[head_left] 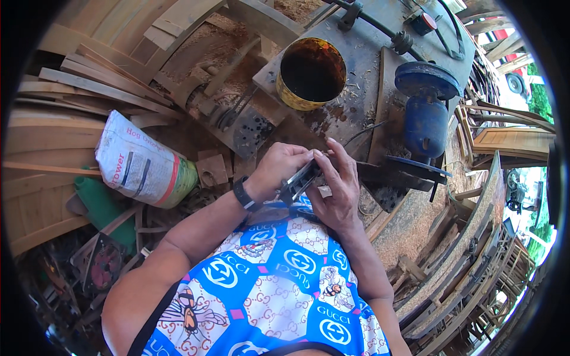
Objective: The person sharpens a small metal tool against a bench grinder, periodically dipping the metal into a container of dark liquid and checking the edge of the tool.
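Observation:
My left hand (278, 168), with a dark band on its wrist, grips a dark, narrow metal piece (301, 180) with a lighter edge and what looks like a slot. Its exact kind does not show. The piece tilts in front of my body, close to the bench edge. My right hand (338, 193) closes on its other side, index fingertip meeting the left fingers near the top end, while another finger sticks up. Fingers hide part of the piece. Beyond my hands, a yellow bucket (284, 95) of dark liquid stands on the stained bench (362, 53).
Right of my hands is a blue bench grinder (426, 127). A shaft with bearings (380, 26) crosses the far bench. On the left stand a white feed sack (139, 157) and stacked wood strips (101, 83). Sawdust (392, 222) and curved boards (457, 279) lie to the right.

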A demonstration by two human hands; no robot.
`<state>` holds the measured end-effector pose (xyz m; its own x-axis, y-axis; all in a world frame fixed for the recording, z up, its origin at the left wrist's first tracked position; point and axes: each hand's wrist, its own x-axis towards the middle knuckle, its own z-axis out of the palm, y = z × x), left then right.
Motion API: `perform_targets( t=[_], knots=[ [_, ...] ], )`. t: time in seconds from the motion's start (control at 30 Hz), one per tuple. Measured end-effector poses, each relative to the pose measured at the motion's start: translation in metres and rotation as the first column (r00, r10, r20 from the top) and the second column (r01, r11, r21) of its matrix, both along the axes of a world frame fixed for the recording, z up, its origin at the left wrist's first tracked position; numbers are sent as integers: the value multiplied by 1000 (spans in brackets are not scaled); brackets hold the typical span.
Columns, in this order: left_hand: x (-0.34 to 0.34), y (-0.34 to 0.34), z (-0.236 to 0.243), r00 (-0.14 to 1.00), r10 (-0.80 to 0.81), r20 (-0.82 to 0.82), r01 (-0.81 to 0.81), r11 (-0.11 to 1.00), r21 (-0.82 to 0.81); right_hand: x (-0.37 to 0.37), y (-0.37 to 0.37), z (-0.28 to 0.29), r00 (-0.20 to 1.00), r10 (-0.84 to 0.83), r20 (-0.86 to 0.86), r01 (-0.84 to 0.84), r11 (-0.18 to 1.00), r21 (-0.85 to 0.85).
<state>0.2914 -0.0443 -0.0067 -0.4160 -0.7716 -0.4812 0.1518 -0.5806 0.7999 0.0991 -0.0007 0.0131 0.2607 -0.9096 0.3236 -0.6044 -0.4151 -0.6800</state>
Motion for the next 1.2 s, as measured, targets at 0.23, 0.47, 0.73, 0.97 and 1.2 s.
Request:
perform_targets(
  t=[0.23,0.47,0.73,0.97,1.2],
  knots=[
    [-7,1,-10,982,66,175,-42,990,-138,5,-1,8,999,5,-46,-7,998,-56],
    [-15,1,-21,967,177,184,-148,976,-159,1,-3,5,993,88,-79,-96,991,-98],
    [-16,2,-24,971,172,164,-155,981,-115,0,-4,4,994,81,-70,-89,990,-112],
    [-18,1,-15,962,192,192,-154,968,-196,-1,-2,-2,999,54,-4,-54,992,-113],
    [-18,3,-5,940,122,318,-44,969,-242,-3,-1,-1,998,-3,-66,4,1000,14]
  ],
)
